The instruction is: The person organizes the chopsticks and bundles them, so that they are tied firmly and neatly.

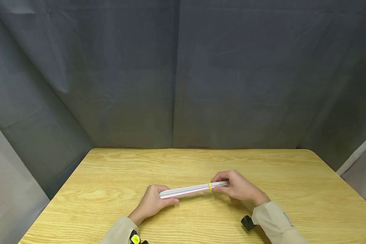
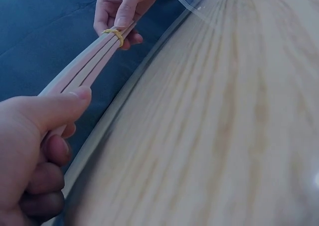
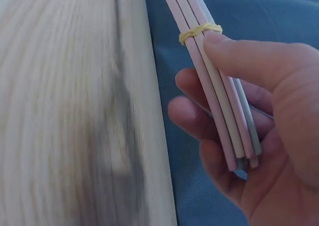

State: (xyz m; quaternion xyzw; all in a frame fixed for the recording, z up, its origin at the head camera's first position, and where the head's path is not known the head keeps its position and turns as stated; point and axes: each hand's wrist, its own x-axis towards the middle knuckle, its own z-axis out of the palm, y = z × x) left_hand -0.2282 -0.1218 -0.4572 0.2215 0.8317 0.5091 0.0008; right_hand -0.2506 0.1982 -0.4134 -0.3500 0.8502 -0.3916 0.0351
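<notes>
Two hands hold one bundle of sticks (image 1: pixel 193 189) just above the desk (image 1: pixel 109 189), near its front edge and about the middle of its width. Bundle lies roughly level, left to right, its right end tilted slightly farther away. Sticks are thin, flat-sided, pale pink and grey, packed side by side.

Left hand (image 1: pixel 152 203) — takes the left end. Thumb (image 2: pixel 65 104) lies straight along the top of the bundle; the other fingers curl under it. Closed grip, firm on the sticks.

Right hand (image 1: pixel 239 188) — takes the right end. Thumb (image 3: pixel 249 61) presses on top, fingers wrap beneath; stick ends rest in the palm. Closed grip here too.

Yellow rubber band (image 1: pixel 209 186) circles the bundle near its right end, just beside the right thumb tip — touching it, by the look of the right wrist view. Band sits snug, slightly slanted across the sticks.

Both forearms wear beige sleeves (image 1: pixel 274 220). Small black device (image 1: pixel 247 223) sits at the right wrist; another with a yellow mark (image 1: pixel 135 239) at the left.

Desk is light wood with visible grain, rounded far corners. Grey cloth backdrop (image 1: pixel 183 74) hangs behind it.
</notes>
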